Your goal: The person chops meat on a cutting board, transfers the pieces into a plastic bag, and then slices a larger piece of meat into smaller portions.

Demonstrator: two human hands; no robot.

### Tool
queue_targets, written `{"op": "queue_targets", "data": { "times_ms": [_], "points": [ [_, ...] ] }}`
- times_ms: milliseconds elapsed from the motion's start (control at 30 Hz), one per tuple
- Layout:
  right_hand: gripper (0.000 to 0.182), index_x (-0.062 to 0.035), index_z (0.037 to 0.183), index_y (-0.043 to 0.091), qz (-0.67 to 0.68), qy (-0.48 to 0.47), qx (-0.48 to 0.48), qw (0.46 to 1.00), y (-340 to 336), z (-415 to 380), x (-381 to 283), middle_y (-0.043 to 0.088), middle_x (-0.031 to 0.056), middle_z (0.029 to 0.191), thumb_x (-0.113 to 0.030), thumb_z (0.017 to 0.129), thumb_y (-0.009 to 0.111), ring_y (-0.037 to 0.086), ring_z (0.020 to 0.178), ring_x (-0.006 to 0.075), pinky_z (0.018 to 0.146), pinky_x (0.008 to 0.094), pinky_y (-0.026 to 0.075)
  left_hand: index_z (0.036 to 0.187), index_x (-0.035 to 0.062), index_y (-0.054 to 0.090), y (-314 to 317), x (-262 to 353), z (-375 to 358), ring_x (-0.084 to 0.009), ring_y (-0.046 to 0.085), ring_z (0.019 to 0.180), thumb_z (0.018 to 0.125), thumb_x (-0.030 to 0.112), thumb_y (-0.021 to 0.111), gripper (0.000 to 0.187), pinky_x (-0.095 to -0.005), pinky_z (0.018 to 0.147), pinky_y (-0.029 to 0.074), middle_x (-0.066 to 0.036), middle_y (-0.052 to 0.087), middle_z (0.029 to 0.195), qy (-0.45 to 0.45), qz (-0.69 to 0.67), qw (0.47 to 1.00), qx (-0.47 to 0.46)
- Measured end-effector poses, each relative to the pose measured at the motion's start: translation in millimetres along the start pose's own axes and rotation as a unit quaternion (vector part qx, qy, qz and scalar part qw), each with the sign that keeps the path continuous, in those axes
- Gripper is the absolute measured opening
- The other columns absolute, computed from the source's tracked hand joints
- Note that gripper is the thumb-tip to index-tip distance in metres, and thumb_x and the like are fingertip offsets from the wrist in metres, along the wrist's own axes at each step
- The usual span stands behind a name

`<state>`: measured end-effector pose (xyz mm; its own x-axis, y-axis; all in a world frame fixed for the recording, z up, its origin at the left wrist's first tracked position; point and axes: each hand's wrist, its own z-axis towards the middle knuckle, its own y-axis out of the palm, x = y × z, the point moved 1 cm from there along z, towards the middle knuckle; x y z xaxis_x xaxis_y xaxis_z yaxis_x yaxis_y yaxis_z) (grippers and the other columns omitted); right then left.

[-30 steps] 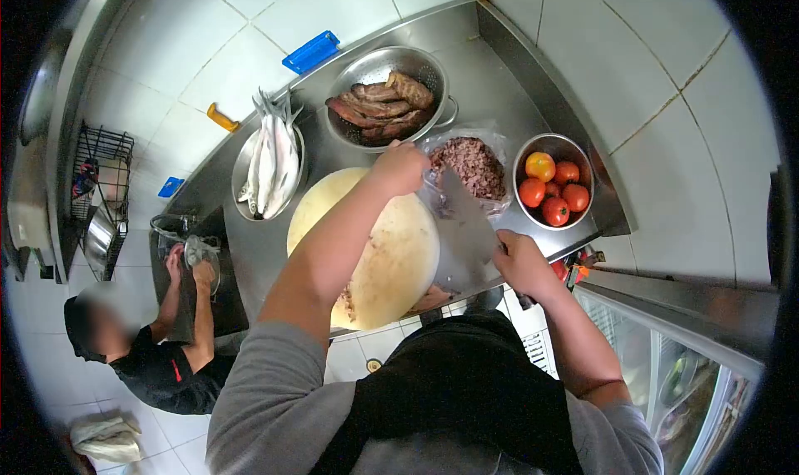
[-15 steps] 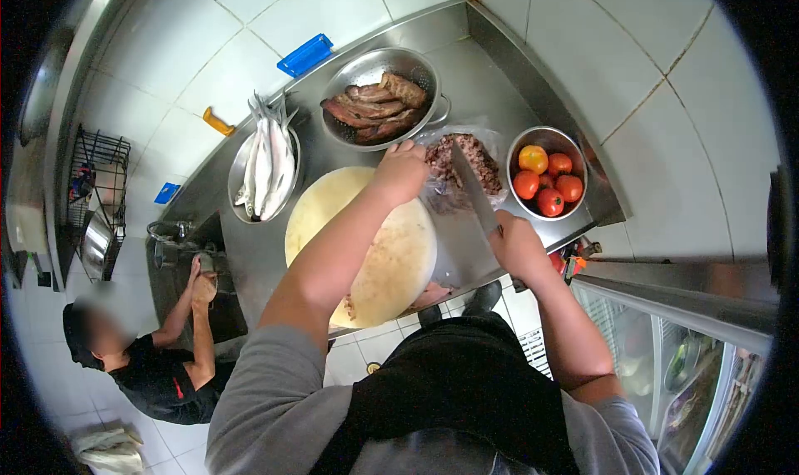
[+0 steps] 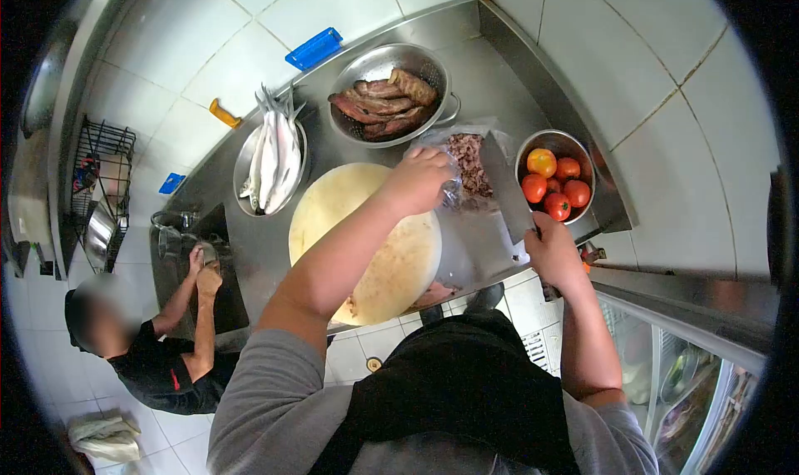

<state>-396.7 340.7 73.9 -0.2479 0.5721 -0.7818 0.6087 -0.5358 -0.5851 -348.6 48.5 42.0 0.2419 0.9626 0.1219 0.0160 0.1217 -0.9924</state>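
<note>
My right hand [image 3: 551, 246] is closed round the handle of a broad-bladed cleaver [image 3: 506, 184], its blade at the right side of the chopped meat. The chopped dark meat [image 3: 470, 165] lies in a clear plastic bag [image 3: 452, 193] on the steel counter. My left hand [image 3: 420, 179] grips the left edge of the bag, fingers curled. Below my left forearm is a round cutting board [image 3: 395, 263] with brown stains. Right of the cleaver stands a steel bowl of tomatoes [image 3: 558, 204].
A colander [image 3: 437, 63] of dark meat pieces stands at the back. Left of it is a bowl of silvery fish [image 3: 275, 159]. A co-worker [image 3: 171, 367] holds something at the sink [image 3: 225, 300] on the left. A glass-doored fridge [image 3: 674, 367] stands at right.
The cleaver has moved right from over the meat, its broad face now showing more. My left hand has shifted right onto the bag. The co-worker's hands have moved slightly.
</note>
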Motion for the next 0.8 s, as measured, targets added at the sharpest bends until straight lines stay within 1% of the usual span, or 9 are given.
{"op": "queue_targets", "data": {
  "times_ms": [67, 167, 200, 233, 267, 433, 567, 667, 800],
  "points": [
    [0.017, 0.0062, 0.096, 0.058, 0.046, 0.020, 0.021, 0.999, -6.0, -6.6, -2.6, 0.062, 0.0310, 0.081, -0.007, 0.085, 0.056, 0.061, 0.084, 0.0509, 0.073, 0.0490, 0.049, 0.092, 0.0071, 0.075, 10.0, 9.0, 5.5, -0.0283, 0.047, 0.129, 0.075, 0.013, 0.068, 0.019, -0.0454, 0.107, 0.037, -0.008, 0.060, 0.129, 0.015, -0.031, 0.999, 0.001],
    [0.017, 0.0066, 0.097, 0.059, 0.076, -0.001, 0.045, 0.996, -1.4, -7.9, 16.6, 0.063, 0.0272, 0.077, -0.006, 0.087, 0.055, 0.065, 0.078, 0.0433, 0.071, 0.0465, 0.049, 0.090, 0.0076, 0.075, 27.7, 14.4, 9.5, -0.0290, 0.057, 0.120, 0.076, 0.015, 0.068, 0.018, -0.0451, 0.106, 0.039, -0.012, 0.065, 0.122, 0.081, 0.014, 0.994, 0.072],
    [0.017, 0.0066, 0.097, 0.059, 0.076, 0.001, 0.046, 0.996, -0.7, -8.3, 19.9, 0.063, 0.0272, 0.077, -0.006, 0.087, 0.055, 0.065, 0.078, 0.0433, 0.071, 0.0465, 0.049, 0.089, 0.0074, 0.076, 26.6, 16.6, 11.3, -0.0298, 0.061, 0.112, 0.077, 0.017, 0.067, 0.018, -0.0451, 0.104, 0.040, -0.014, 0.069, 0.113, 0.023, 0.027, 0.997, -0.075],
    [0.014, 0.0050, 0.097, 0.059, 0.107, 0.009, 0.036, 0.994, 0.0, -9.1, 23.1, 0.060, 0.0154, 0.072, -0.007, 0.090, 0.054, 0.060, 0.068, 0.0271, 0.062, 0.0377, 0.046, 0.088, 0.0072, 0.076, 27.1, 18.5, 11.1, -0.0307, 0.066, 0.104, 0.077, 0.019, 0.067, 0.018, -0.0452, 0.102, 0.042, -0.015, 0.072, 0.104, -0.035, 0.041, 0.974, -0.221],
    [0.013, 0.0033, 0.096, 0.058, 0.140, 0.018, 0.027, 0.990, 0.8, -10.9, 25.9, 0.057, 0.0035, 0.066, -0.007, 0.092, 0.052, 0.055, 0.058, 0.0108, 0.053, 0.0289, 0.043, 0.088, 0.0072, 0.076, 28.2, 21.6, 7.7, -0.0307, 0.066, 0.104, 0.077, 0.019, 0.067, 0.018, -0.0452, 0.102, 0.042, -0.015, 0.072, 0.104, -0.031, 0.040, 0.973, -0.224],
    [0.011, 0.0018, 0.096, 0.058, 0.223, -0.004, 0.059, 0.973, 19.0, -8.9, 24.1, 0.056, 0.0021, 0.068, -0.007, 0.093, 0.052, 0.052, 0.055, 0.0088, 0.051, 0.0264, 0.042, 0.091, 0.0041, 0.073, 29.9, 47.2, -15.1, -0.0361, 0.066, 0.097, 0.083, 0.022, 0.063, 0.022, -0.0489, 0.093, 0.049, -0.018, 0.069, 0.101, -0.013, -0.044, 0.953, -0.299],
    [0.022, 0.0038, 0.112, 0.061, 0.264, 0.052, 0.000, 0.963, 28.1, -6.3, 27.1, 0.058, 0.0036, 0.071, -0.008, 0.094, 0.055, 0.051, 0.055, 0.0092, 0.050, 0.0279, 0.042, 0.094, 0.0035, 0.072, 24.0, 54.1, -22.6, -0.0367, 0.065, 0.099, 0.083, 0.020, 0.063, 0.022, -0.0473, 0.092, 0.050, -0.017, 0.068, 0.103, -0.038, -0.048, 0.949, -0.309],
    [0.010, 0.0010, 0.093, 0.057, 0.264, 0.024, 0.015, 0.964, 34.1, 0.5, 26.1, 0.055, 0.0021, 0.068, -0.007, 0.093, 0.051, 0.053, 0.054, 0.0095, 0.050, 0.0264, 0.043, 0.102, 0.0028, 0.070, 23.7, 50.0, -26.7, -0.0362, 0.064, 0.102, 0.084, 0.017, 0.062, 0.025, -0.0476, 0.092, 0.051, -0.016, 0.066, 0.109, -0.019, -0.049, 0.962, -0.267],
    [0.009, 0.0004, 0.092, 0.058, 0.294, 0.045, 0.005, 0.955, 41.2, 7.2, 24.8, 0.055, 0.0023, 0.066, -0.005, 0.092, 0.051, 0.053, 0.052, 0.0103, 0.049, 0.0270, 0.044, 0.115, 0.0042, 0.067, 4.8, 62.6, -12.0, -0.0330, 0.057, 0.120, 0.084, 0.011, 0.059, 0.033, -0.0468, 0.103, 0.044, -0.013, 0.063, 0.124, -0.018, -0.084, 0.996, 0.037]
  ]
}}
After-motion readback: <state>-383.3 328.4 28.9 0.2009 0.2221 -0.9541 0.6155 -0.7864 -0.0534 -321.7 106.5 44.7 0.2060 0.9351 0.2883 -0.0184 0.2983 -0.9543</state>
